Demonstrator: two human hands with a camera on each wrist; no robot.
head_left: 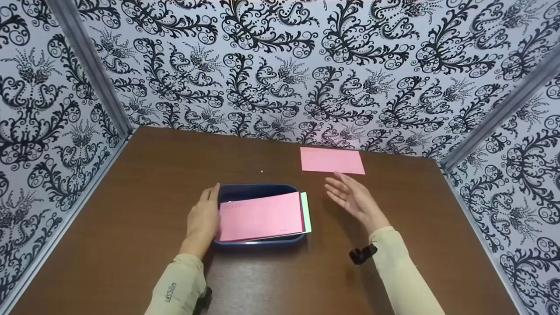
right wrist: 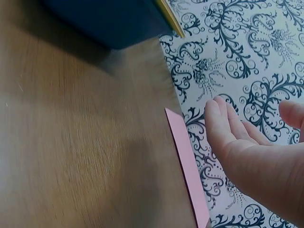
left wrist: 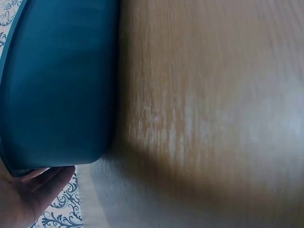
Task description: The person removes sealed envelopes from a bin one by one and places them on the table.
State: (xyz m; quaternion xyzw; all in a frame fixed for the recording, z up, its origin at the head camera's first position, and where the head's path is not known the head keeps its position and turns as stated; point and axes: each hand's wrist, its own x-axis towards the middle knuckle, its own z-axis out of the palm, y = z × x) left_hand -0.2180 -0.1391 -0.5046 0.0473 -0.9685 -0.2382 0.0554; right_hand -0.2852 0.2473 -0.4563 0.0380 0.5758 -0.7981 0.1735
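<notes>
- The step in hand seems to be gathering cards into the blue bin [head_left: 260, 243], just left of centre in the lower half of the head view; one loose pink card [head_left: 332, 161] lies on the tabletop [head_left: 415, 197], right of centre, close to the back wall.
- The left hand [head_left: 204, 218] rests against the bin's left end, its fingers fairly straight along the outer wall; the thumb is hidden, so I cannot tell whether it grips the rim or only presses.
- The right hand [head_left: 356, 201] holds nothing, fingers extended and slightly apart. In the head view a fingertip overlaps the loose card's near edge, but the right wrist view shows hand and card apart.
- If the loose card is wanted, the next move calls for a short reach toward the back and a pinch on an edge; lying flat, it may be awkward to lift.
- In the bin, a pink card [head_left: 262, 216] lies tilted on top, with a green card [head_left: 306, 214] jutting past the right rim. That overhang could catch anything added from the right.
- The patterned wall [head_left: 271, 65] fills the upper frame and limits reach behind the loose card.
- A black wrist device [head_left: 363, 254] sits at the right cuff, clear of the bin.
</notes>
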